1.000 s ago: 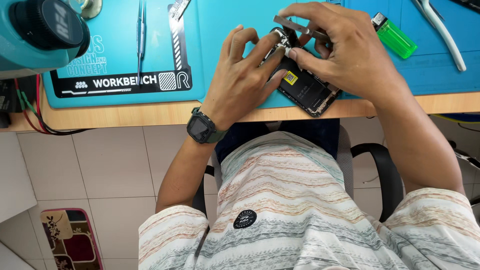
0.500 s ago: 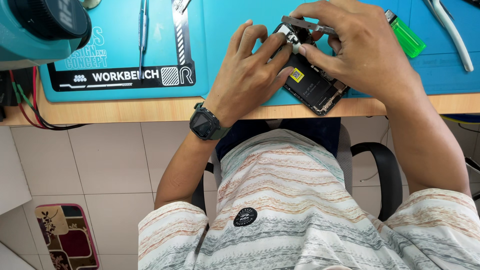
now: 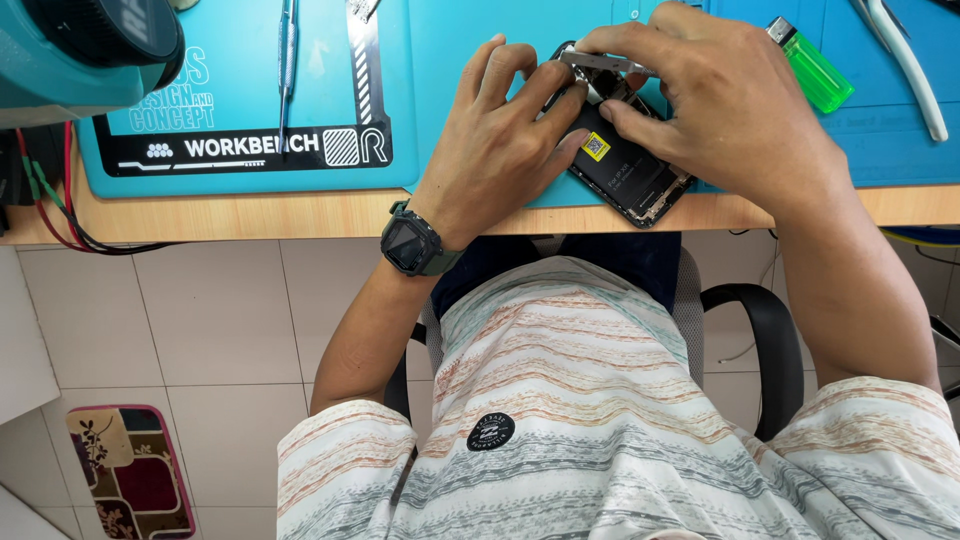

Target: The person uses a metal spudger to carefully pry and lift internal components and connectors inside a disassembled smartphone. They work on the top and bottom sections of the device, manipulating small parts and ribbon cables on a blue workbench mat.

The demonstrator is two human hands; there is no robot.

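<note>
An opened smartphone (image 3: 630,175) with its black battery showing lies on a blue work mat (image 3: 440,90) at the near table edge. My left hand (image 3: 500,150) presses on the phone's left side, fingers spread over it, a dark watch (image 3: 412,243) on the wrist. My right hand (image 3: 720,90) is over the phone's top end and pinches metal tweezers (image 3: 600,62), their tip pointing left above the phone. The upper part of the phone is hidden under both hands.
A green lighter (image 3: 812,70) lies on the mat to the right, with a white-handled tool (image 3: 905,65) beyond it. A thin metal tool (image 3: 287,50) lies on the left of the mat. A teal device (image 3: 80,50) stands at top left. Wires (image 3: 50,200) hang off the wooden table edge (image 3: 250,215).
Both hands have stayed on the phone with small finger shifts. The view has shifted a little, so phone and hands sit slightly further right and higher in the picture.
</note>
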